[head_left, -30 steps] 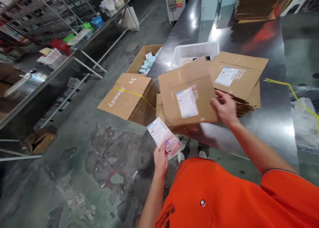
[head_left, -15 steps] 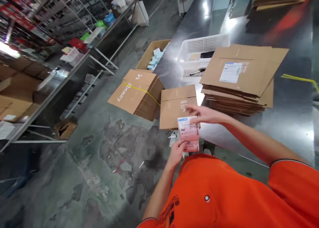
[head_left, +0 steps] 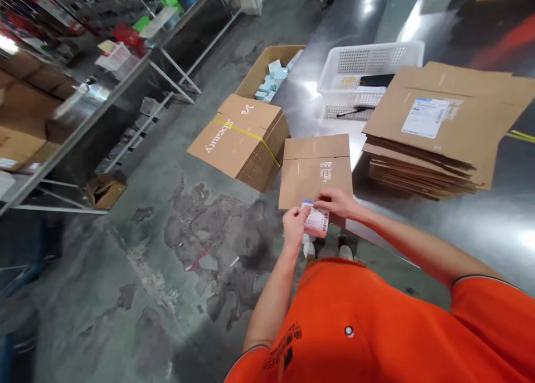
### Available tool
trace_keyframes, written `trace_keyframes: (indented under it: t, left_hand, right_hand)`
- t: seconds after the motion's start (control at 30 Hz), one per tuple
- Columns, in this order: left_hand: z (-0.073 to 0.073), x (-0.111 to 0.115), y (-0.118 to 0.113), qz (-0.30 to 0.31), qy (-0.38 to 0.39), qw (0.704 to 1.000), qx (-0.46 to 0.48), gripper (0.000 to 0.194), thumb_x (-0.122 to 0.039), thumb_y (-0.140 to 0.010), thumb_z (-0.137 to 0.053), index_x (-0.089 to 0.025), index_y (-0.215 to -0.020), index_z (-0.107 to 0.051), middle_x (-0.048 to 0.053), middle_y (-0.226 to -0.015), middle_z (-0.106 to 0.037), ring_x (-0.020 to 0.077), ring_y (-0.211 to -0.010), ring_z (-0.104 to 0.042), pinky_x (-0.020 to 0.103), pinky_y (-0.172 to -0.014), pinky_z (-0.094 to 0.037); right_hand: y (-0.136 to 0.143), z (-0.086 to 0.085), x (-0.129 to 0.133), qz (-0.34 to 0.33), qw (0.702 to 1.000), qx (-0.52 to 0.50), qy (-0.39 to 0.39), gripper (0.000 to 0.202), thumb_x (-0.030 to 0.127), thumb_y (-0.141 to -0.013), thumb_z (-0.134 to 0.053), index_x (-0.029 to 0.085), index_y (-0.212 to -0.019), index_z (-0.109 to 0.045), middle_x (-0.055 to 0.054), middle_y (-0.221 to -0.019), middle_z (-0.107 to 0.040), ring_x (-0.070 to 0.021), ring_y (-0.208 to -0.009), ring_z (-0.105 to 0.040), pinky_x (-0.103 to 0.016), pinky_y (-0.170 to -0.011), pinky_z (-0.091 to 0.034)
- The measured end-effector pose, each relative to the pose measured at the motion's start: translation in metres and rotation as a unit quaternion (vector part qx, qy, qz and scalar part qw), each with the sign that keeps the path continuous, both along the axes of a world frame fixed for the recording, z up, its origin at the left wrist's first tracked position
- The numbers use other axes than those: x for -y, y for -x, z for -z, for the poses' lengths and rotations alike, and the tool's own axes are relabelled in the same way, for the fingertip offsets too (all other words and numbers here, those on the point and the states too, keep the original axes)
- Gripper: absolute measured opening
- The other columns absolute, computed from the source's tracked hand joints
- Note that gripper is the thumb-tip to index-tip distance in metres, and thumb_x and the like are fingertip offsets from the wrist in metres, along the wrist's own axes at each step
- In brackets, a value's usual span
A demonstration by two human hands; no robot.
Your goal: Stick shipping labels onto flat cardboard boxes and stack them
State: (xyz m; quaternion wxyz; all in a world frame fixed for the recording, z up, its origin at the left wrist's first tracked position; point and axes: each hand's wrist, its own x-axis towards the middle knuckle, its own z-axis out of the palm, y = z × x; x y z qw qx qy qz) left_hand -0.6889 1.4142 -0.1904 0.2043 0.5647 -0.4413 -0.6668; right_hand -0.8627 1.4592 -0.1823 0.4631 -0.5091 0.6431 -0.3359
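Both hands pinch the upper edge of a printed shipping label with barcodes, held in front of my body. My left hand grips its upper left corner, fingers closed. At the top right, my right hand is closed on the same label. Just beyond them a flat folded cardboard box with white print lies at the table corner. To its right rises a stack of flattened cardboard boxes; a white shipping label is stuck on the top one.
A white plastic basket stands on the metal table, with a black pen near it. Left of the table are a strapped bundle of cartons and an open carton of pale blue boxes. A metal bench runs along the left.
My right hand has come down from above the label to its top edge. My left hand has moved up to the upper corner. The view has shifted, so the table appears farther right.
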Motion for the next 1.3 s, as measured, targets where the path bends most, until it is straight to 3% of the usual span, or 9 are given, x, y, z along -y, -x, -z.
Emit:
trace_keyframes:
  t: [0.17, 0.37, 0.5, 0.67, 0.73, 0.9, 1.1, 1.2, 1.3]
  left_hand:
    - [0.043, -0.024, -0.027, 0.042, -0.098, 0.994, -0.013, 0.038, -0.045, -0.056, -0.081, -0.015, -0.074, -0.065, 0.0, -0.068, -0.064, 0.0124, -0.063, -0.056, 0.024, -0.061, -0.046]
    - [0.048, -0.065, -0.094, 0.064, -0.151, 0.986, 0.038, 0.044, -0.052, -0.052, -0.082, -0.012, -0.061, -0.067, 0.004, -0.056, -0.062, 0.0174, -0.055, -0.056, 0.03, -0.055, -0.046]
    - [0.045, -0.038, -0.108, -0.006, -0.083, 0.994, 0.076, 0.04, -0.053, -0.063, -0.076, -0.014, -0.063, -0.067, 0.002, -0.063, -0.065, 0.0181, -0.069, -0.06, 0.028, -0.067, -0.048]
    - [0.047, 0.021, -0.074, -0.014, 0.038, 0.996, 0.077, 0.032, -0.045, -0.072, -0.072, -0.016, -0.084, -0.075, 0.007, -0.09, -0.074, 0.024, -0.095, -0.065, 0.033, -0.086, -0.049]
    - [0.047, 0.028, -0.065, 0.017, 0.063, 0.996, 0.057, 0.027, -0.041, -0.073, -0.072, -0.017, -0.084, -0.076, 0.008, -0.098, -0.073, 0.0239, -0.101, -0.064, 0.032, -0.091, -0.048]
    - [0.043, 0.007, -0.07, 0.033, 0.055, 0.996, 0.066, 0.031, -0.042, -0.073, -0.071, -0.015, -0.086, -0.076, 0.009, -0.097, -0.074, 0.0228, -0.094, -0.067, 0.032, -0.087, -0.049]
    - [0.026, -0.02, -0.063, -0.173, -0.088, 0.98, -0.032, 0.039, -0.045, -0.061, -0.082, -0.015, -0.083, -0.072, 0.008, -0.09, -0.076, 0.0197, -0.082, -0.07, 0.032, -0.077, -0.055]
    - [0.015, -0.028, -0.052, -0.138, -0.114, 0.982, -0.064, 0.042, -0.046, -0.058, -0.084, -0.015, -0.082, -0.071, 0.007, -0.086, -0.076, 0.0185, -0.074, -0.07, 0.03, -0.07, -0.056]
    - [0.004, -0.035, -0.041, -0.047, -0.086, 0.995, -0.026, 0.043, -0.051, -0.059, -0.082, -0.012, -0.076, -0.071, 0.006, -0.072, -0.073, 0.0193, -0.067, -0.068, 0.03, -0.063, -0.054]
  right_hand:
    - [0.037, 0.037, 0.047, 0.023, 0.964, -0.262, 0.03, 0.026, 0.037, -0.092, -0.05, 0.017, -0.088, -0.066, -0.009, -0.089, -0.066, -0.0218, -0.085, -0.056, -0.033, -0.078, -0.041]
    - [0.06, 0.049, 0.08, -0.023, 0.889, -0.456, -0.003, 0.048, 0.039, -0.091, -0.056, 0.017, -0.133, -0.055, -0.017, -0.128, -0.059, -0.0338, -0.109, -0.053, -0.045, -0.089, -0.038]
    - [0.022, 0.057, 0.067, -0.098, 0.895, -0.434, 0.043, 0.051, 0.039, -0.098, -0.042, 0.009, -0.138, -0.051, -0.019, -0.144, -0.049, -0.0351, -0.132, -0.043, -0.05, -0.108, -0.03]
    - [-0.026, 0.058, 0.005, -0.216, 0.905, -0.345, 0.122, 0.065, 0.051, -0.095, -0.047, 0.012, -0.146, -0.041, -0.017, -0.154, -0.038, -0.0335, -0.145, -0.028, -0.055, -0.118, -0.018]
    - [-0.013, 0.055, -0.019, -0.142, 0.923, -0.338, 0.115, 0.056, 0.047, -0.096, -0.044, 0.016, -0.143, -0.046, -0.015, -0.152, -0.041, -0.0329, -0.143, -0.032, -0.055, -0.116, -0.025]
    - [0.048, 0.04, -0.037, 0.266, 0.906, -0.304, -0.126, 0.046, 0.037, -0.091, -0.045, 0.01, -0.127, -0.057, -0.024, -0.123, -0.061, -0.0375, -0.112, -0.058, -0.053, -0.094, -0.046]
    - [0.056, -0.019, -0.041, 0.334, 0.929, -0.161, 0.009, 0.043, 0.039, -0.09, -0.051, 0.018, -0.127, -0.054, -0.011, -0.119, -0.066, -0.0257, -0.103, -0.062, -0.041, -0.091, -0.049]
    - [0.124, -0.048, -0.059, 0.419, 0.875, -0.233, 0.069, 0.045, 0.043, -0.092, -0.048, 0.018, -0.13, -0.051, -0.012, -0.12, -0.065, -0.0251, -0.104, -0.061, -0.041, -0.091, -0.048]
    - [0.219, -0.071, -0.085, 0.504, 0.8, -0.326, -0.019, 0.044, 0.045, -0.093, -0.045, 0.013, -0.121, -0.057, -0.02, -0.114, -0.065, -0.0272, -0.098, -0.061, -0.045, -0.087, -0.045]
